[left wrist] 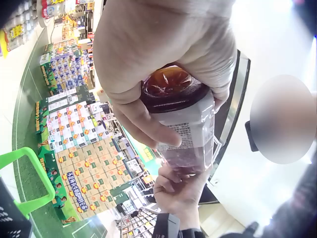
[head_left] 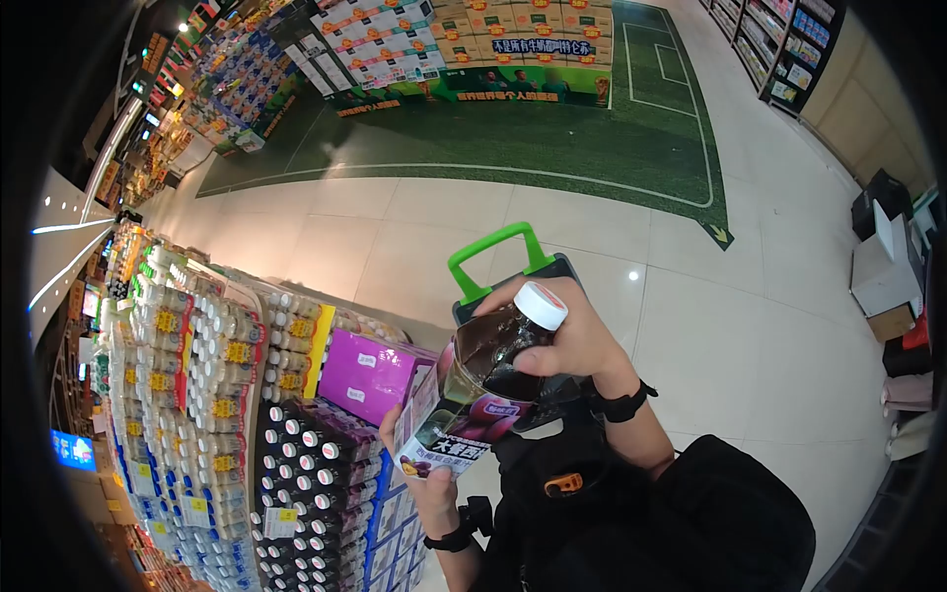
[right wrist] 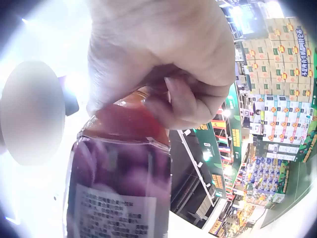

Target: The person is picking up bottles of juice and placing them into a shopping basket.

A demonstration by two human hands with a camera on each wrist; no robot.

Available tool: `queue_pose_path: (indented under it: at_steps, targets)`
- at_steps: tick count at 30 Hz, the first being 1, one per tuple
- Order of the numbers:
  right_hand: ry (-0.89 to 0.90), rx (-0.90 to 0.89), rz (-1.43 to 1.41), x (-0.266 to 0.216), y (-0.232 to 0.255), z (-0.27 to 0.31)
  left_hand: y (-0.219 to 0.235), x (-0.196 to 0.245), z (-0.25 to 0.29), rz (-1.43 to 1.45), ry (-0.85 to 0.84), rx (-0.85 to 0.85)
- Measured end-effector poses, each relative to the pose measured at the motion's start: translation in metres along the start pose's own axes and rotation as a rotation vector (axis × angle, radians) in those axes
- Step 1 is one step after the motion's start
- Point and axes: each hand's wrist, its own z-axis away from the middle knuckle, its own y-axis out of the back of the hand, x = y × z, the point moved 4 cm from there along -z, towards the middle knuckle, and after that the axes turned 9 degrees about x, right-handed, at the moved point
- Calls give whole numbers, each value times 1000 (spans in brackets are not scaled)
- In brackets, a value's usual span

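Note:
A large bottle of dark drink [head_left: 493,350] with a white cap and a purple label is held tilted in front of the chest. The right hand [head_left: 572,335] grips it round the neck and shoulder, just below the cap. Low on the bottle, the left hand [head_left: 424,493] holds the base end, thumb and fingers on either side. In the left wrist view, the left hand [left wrist: 163,59] curls round the bottle's bottom [left wrist: 185,124], and the right hand [left wrist: 181,193] is at the far end. The right wrist view shows the right hand [right wrist: 163,59] above the printed label [right wrist: 119,198].
A green-handled basket [head_left: 493,261] is beyond the hands. To the left stand a purple box [head_left: 370,375], rows of dark bottles with white caps [head_left: 306,483] and stacked clear bottles [head_left: 197,365]. Cartons [head_left: 523,30] are piled on green turf; boxes [head_left: 888,261] stand at right.

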Motion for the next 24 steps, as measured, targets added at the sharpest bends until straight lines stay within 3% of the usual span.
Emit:
queue_pose_path:
  at_steps: [1,3,5,7,9,10,11,13,14,15,17,21,23,24]
  targets:
    - [-9,0,12,0,3,2,-1,-2,0,-11,33,3]
    - [-191,130,180,5,17,5,7,-10,-4,-27,46,-5]
    - [-165,92,218,3,20,9,5,-22,-8,-94,139,-95]
    - [-34,121,292,-6,21,15,8,-39,-17,-102,93,-135]
    - [-22,136,329,-17,22,18,9,-59,-28,-287,111,-298]
    - [8,147,429,-24,23,18,7,-66,-34,-370,0,-342]
    - [41,156,533,-28,25,18,12,-75,-37,-362,2,-344]
    - [35,151,604,-25,34,15,32,-114,-39,-365,472,-360]
    - [7,150,678,-20,39,14,43,-129,-39,-478,363,-369]
    - [-23,145,750,-15,43,12,64,-152,-37,-469,365,-361]
    - [-43,89,807,-1,49,12,122,-208,-25,-803,383,-344]
    - [-82,-21,960,44,62,22,211,-288,41,-752,806,-82]
    - [-189,-53,976,83,68,34,257,-328,94,-851,918,-111]
    - [-257,-73,983,105,72,40,273,-345,123,-992,880,-184]
